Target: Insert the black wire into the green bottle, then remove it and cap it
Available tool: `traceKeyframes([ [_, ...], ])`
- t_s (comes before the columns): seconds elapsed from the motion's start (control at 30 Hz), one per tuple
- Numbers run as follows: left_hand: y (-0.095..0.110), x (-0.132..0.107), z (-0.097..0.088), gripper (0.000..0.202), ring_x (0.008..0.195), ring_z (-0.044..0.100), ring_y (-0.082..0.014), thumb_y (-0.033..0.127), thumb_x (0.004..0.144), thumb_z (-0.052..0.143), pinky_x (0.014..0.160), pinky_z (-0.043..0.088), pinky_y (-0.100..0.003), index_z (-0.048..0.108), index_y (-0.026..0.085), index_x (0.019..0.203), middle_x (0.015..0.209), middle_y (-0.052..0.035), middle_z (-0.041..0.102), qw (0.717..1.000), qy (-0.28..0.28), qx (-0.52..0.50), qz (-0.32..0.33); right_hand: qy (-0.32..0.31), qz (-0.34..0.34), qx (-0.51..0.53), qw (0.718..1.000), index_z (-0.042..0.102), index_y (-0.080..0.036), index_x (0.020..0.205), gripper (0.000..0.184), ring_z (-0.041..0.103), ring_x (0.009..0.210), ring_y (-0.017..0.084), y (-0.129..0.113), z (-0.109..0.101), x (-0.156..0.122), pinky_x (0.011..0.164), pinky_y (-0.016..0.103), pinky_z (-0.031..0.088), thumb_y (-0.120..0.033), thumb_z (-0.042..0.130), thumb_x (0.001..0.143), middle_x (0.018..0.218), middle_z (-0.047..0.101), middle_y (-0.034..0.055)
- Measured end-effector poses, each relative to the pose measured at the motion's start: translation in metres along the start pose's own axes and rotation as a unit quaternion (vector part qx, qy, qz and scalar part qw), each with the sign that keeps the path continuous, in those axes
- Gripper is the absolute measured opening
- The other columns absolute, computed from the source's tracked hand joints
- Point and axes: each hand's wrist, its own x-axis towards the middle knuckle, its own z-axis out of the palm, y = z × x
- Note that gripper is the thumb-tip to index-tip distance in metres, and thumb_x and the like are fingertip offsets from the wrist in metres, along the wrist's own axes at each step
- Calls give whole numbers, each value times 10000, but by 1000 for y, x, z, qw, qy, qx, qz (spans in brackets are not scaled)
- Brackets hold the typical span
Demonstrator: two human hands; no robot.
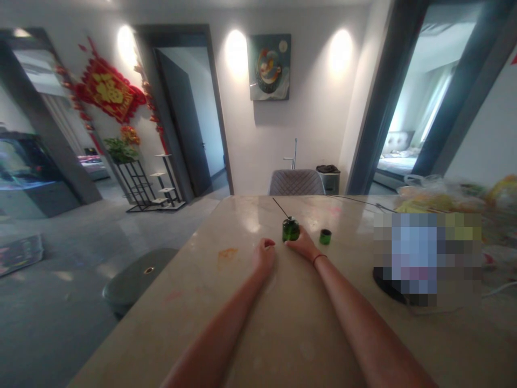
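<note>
Both my forearms stretch out over a beige table (242, 302). My right hand (304, 247) is closed around the base of a small green glass bottle (290, 230) that stands upright, with a thin dark stick (280, 207) rising out of its neck. A little to the right of my right hand stands a small green cap (325, 236), apart from it. My left hand (263, 254) rests on the tabletop just left of the bottle, fingers curled into a loose fist, nothing visible in it.
An orange stain (227, 253) marks the table at left. Bags and clutter (444, 196) fill the right side, with a blurred patch in front. A grey chair (297, 182) stands at the far end, a round stool (137, 277) at the left edge.
</note>
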Motion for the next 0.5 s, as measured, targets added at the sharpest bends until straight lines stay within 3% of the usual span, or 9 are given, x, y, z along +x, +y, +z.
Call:
traceKeyframes([
  [0.13, 0, 0, 0, 150, 824, 579, -162, 116, 695, 469, 754, 420, -283, 579, 187, 767, 850, -36, 650, 1000, -3, 10, 7, -21, 36, 1, 999, 470, -136, 1047, 555, 581, 853, 217, -1, -1, -2, 789, 355, 456, -263, 650, 537, 946, 599, 89],
  [0.3, -1, 0, 0, 163, 826, 577, -165, 104, 686, 457, 756, 419, -284, 576, 184, 764, 846, -40, 647, 1000, -6, 6, 7, 16, -5, -49, 999, 515, -138, 1003, 614, 524, 988, 260, 0, 0, -1, 876, 388, 403, -392, 705, 477, 1022, 575, 111],
  [0.43, 0, -1, 0, 167, 814, 576, -159, 109, 689, 459, 749, 418, -281, 579, 188, 775, 840, -33, 644, 1000, -8, 5, 0, -35, -6, 27, 999, 539, -138, 991, 511, 583, 870, 217, 1, 0, -2, 801, 350, 449, -354, 675, 548, 940, 613, 80],
  [0.5, -1, -1, 0, 162, 806, 573, -159, 113, 690, 459, 744, 418, -282, 578, 187, 771, 833, -33, 641, 1000, -9, 6, 5, -14, -4, 26, 1000, 548, -138, 964, 498, 590, 825, 213, 1, -1, -3, 762, 348, 465, -371, 683, 545, 911, 621, 78],
])
